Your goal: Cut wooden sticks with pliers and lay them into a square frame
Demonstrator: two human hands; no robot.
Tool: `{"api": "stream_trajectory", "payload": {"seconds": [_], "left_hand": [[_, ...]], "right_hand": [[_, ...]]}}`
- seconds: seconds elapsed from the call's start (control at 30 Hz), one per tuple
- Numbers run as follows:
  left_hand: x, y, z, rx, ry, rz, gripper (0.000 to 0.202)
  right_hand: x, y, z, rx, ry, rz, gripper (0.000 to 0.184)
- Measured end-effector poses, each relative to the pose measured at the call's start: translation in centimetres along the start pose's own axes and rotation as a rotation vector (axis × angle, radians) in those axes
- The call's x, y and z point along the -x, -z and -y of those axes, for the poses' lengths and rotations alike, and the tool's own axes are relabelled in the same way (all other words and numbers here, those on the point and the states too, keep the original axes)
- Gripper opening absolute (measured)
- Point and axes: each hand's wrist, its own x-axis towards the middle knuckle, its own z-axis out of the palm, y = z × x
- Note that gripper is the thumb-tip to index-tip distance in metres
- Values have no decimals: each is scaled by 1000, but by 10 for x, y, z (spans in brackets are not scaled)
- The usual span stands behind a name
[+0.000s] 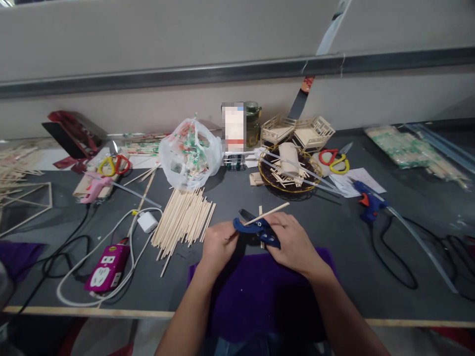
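Note:
A blue-handled cutter with a curved blue jaw and dark blade lies in my right hand, whose fingers are wrapped round its handles. Through the jaw area runs a thin wooden stick, its far end pointing up to the right above my right hand. My left hand is closed in a pinch at the left end of the stick, beside the jaw; the fingertips are partly hidden. Below the cutter, short stick pieces lie on the table. Left of my hands spreads a pile of wooden sticks.
A purple cloth lies at the front edge. Behind stand a plastic bag, phone and rimmed basket. A blue glue gun is right; a pink glue gun, cables and purple power strip are left.

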Motion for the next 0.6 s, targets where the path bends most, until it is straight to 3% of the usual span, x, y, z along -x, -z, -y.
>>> {"api": "stream_trajectory", "payload": {"seconds": [0.2,0.6], "left_hand": [[0,2,-5,-138,-72,-3,26],[0,8,-19,-200,-143,-29,22]], "right_hand": [[2,-2,-1,-77,-43,27,38],[6,-9,-4,-186,88,-198,25]]}}
